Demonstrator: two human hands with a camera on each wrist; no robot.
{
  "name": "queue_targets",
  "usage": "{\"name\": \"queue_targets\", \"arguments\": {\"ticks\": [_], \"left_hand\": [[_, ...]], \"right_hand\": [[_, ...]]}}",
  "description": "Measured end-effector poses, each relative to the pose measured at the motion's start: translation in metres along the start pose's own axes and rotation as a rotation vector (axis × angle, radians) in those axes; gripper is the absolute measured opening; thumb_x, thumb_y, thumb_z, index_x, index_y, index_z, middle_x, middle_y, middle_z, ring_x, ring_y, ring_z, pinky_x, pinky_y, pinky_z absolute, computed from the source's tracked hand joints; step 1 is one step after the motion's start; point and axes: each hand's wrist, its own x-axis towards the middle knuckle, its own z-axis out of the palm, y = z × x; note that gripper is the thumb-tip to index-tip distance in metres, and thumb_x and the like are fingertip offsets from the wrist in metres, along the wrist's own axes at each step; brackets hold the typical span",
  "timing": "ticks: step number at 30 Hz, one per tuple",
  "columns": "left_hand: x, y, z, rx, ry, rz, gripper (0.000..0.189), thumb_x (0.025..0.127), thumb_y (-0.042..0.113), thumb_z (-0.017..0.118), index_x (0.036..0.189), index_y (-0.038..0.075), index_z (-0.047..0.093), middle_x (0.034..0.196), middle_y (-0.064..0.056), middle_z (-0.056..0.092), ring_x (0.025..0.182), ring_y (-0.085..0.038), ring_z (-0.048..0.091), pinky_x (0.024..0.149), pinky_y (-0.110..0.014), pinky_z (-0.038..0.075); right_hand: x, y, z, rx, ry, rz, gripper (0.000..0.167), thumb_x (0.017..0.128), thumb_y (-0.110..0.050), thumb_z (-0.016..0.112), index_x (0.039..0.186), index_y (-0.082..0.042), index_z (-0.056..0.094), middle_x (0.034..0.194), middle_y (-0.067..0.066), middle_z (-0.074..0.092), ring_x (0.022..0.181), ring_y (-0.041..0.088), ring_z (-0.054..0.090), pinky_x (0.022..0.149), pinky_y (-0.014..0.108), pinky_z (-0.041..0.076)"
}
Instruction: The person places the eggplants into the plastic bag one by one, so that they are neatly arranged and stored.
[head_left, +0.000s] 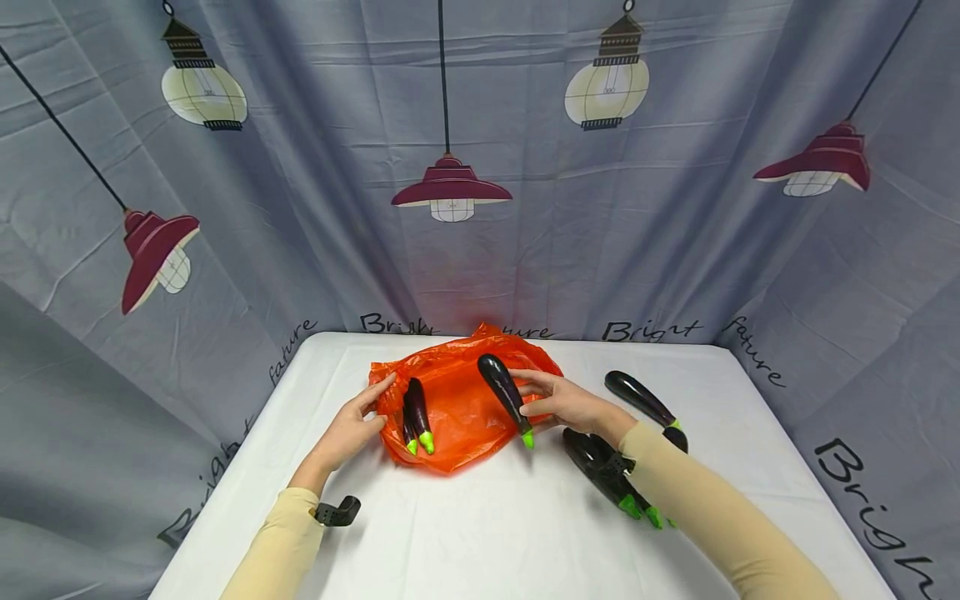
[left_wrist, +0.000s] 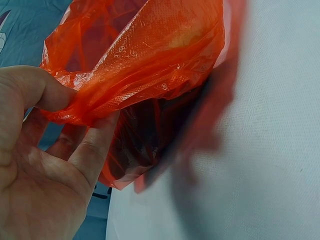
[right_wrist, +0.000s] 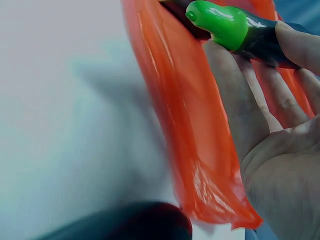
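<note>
A red-orange plastic bag (head_left: 457,417) lies spread on the table, with two dark eggplants (head_left: 418,410) with green caps at its left side. My left hand (head_left: 352,427) pinches the bag's left edge; in the left wrist view the thumb lies over the crumpled film (left_wrist: 135,65) and the fingers are under it. Over the bag's right part, my right hand (head_left: 551,398) holds another eggplant (head_left: 501,385) between thumb and fingers. It tilts with its green cap toward me, and that cap (right_wrist: 220,22) shows closely in the right wrist view.
More eggplants lie on the white table (head_left: 465,533) to the right: one farther back (head_left: 637,396) and several grouped (head_left: 596,467) beneath my right forearm, partly hidden by it. A grey curtain (head_left: 480,267) with printed lamps hangs behind the table.
</note>
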Motion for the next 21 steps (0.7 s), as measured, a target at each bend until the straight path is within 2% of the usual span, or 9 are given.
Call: {"name": "queue_targets", "arguments": {"ticks": [13,18,21], "left_hand": [[0.001,-0.002,-0.002,0.020,-0.007,0.007,0.076,0.091,-0.004,0.056,0.159,0.026,0.041,0.166,-0.007,0.029,0.151,-0.041,0.023,0.118,-0.057,0.025],[0.001,-0.001,-0.002,0.021,-0.005,0.007,0.076,0.090,-0.005,0.056,0.158,0.026,0.042,0.166,-0.008,0.029,0.150,-0.041,0.024,0.119,-0.058,0.024],[0.001,-0.001,-0.003,0.018,-0.001,0.012,0.076,0.090,-0.006,0.057,0.158,0.025,0.043,0.165,-0.008,0.030,0.150,-0.041,0.024,0.119,-0.058,0.023]], "right_hand": [[0.029,0.011,0.027,0.022,-0.058,0.036,0.072,0.094,-0.004,0.071,0.158,-0.020,0.042,0.139,0.017,0.057,0.108,0.030,0.068,0.079,0.047,0.062],[0.038,0.013,0.037,0.018,-0.078,0.042,0.072,0.094,-0.003,0.070,0.158,-0.021,0.042,0.141,0.017,0.056,0.109,0.033,0.067,0.082,0.053,0.060],[0.042,0.014,0.041,0.007,-0.080,0.037,0.072,0.094,-0.003,0.070,0.158,-0.019,0.042,0.142,0.018,0.056,0.111,0.033,0.067,0.086,0.053,0.059]]}}
